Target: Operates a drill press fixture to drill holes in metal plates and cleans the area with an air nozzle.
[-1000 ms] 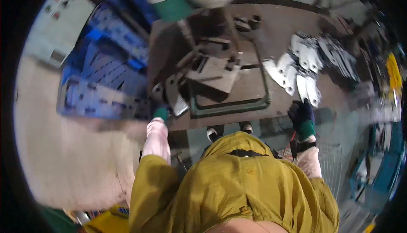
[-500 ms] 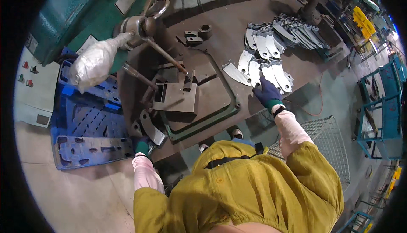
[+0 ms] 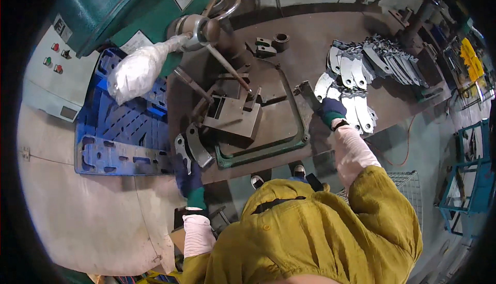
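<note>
Grey plate (image 3: 308, 96): while its near end sat in the right hand (image 3: 331, 110), its long axis ran forward and leftward, the fixture block (image 3: 235, 120) lying left of it.
Right hand: closed on that plate, the nearer hand, beside the fanned silver plates (image 3: 353, 69).
Left hand (image 3: 189, 178): by a holed plate (image 3: 181, 148); I could not tell its grip.
Blue pallet (image 3: 124, 161): left of the workbench (image 3: 315, 31).
</note>
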